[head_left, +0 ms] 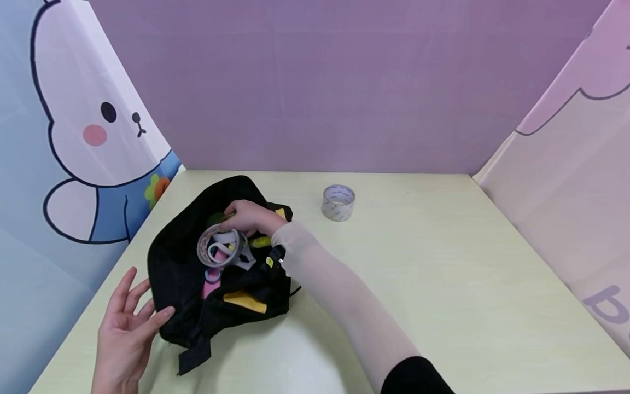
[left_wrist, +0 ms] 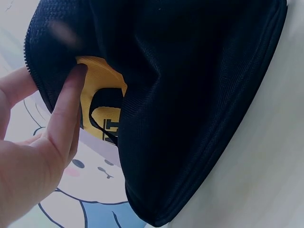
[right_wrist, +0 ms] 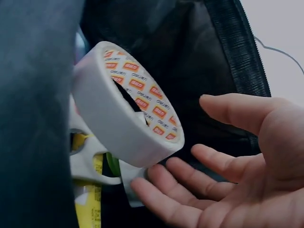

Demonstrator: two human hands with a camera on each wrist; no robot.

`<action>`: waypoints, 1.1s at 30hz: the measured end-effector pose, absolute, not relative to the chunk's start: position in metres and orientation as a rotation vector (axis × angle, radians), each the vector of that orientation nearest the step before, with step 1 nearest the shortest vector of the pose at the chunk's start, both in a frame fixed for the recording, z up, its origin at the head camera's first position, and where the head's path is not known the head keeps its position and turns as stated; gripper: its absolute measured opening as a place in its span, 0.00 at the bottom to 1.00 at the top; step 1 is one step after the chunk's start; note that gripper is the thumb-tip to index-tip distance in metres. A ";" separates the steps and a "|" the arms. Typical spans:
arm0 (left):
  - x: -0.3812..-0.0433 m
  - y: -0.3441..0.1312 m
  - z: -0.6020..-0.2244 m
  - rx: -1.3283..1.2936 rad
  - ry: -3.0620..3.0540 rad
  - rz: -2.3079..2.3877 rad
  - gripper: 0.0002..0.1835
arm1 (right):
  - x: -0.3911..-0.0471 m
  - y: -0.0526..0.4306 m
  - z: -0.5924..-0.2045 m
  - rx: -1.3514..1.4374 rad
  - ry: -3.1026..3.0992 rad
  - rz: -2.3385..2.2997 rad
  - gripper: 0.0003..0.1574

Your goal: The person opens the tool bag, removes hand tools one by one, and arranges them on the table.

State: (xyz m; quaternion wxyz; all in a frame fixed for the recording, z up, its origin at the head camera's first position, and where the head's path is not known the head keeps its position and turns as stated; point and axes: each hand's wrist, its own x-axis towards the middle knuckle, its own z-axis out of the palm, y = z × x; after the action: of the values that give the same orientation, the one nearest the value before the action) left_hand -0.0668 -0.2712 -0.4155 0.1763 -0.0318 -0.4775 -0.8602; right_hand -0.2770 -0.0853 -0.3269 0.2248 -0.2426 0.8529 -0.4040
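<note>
A black fabric bag (head_left: 169,257) with its mouth open lies at the left of the table. Inside, a white tape roll (right_wrist: 111,121) leans over scissors with white handles (right_wrist: 88,161). My right hand (head_left: 250,217) reaches into the mouth; in the right wrist view its loosely extended fingers (right_wrist: 173,213) are beside and under the roll's lower edge, thumb apart from it. My left hand (head_left: 123,334) is at the bag's left side, fingers spread, thumb against the fabric. The left wrist view shows one fingertip at the bag's yellow patch (left_wrist: 99,71), beside a zipped edge.
A clear tape roll (head_left: 338,202) stands on the pale table (head_left: 443,273), right of the bag. Also in the bag are a yellow measuring tape (right_wrist: 90,204) and a pink item (head_left: 210,287). A purple panel (head_left: 320,82) and printed side panels bound the table.
</note>
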 end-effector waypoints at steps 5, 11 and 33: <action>-0.066 -0.270 -0.416 -0.110 -1.336 -2.438 0.49 | -0.275 -0.085 -0.332 -0.627 2.343 -1.028 0.35; -0.065 -0.265 -0.415 -0.090 -1.352 -2.421 0.49 | -0.273 -0.080 -0.336 -0.649 2.267 -1.089 0.33; -0.063 -0.259 -0.415 -0.079 -1.343 -2.422 0.48 | -0.276 -0.073 -0.329 -0.700 2.114 -1.323 0.33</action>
State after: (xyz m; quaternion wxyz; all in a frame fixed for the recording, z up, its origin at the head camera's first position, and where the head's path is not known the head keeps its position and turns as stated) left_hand -0.0627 -0.2588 -0.4152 0.1845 -0.0282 -0.4764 -0.8592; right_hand -0.2756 -0.0732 -0.3291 0.2721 -0.2600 0.7853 -0.4916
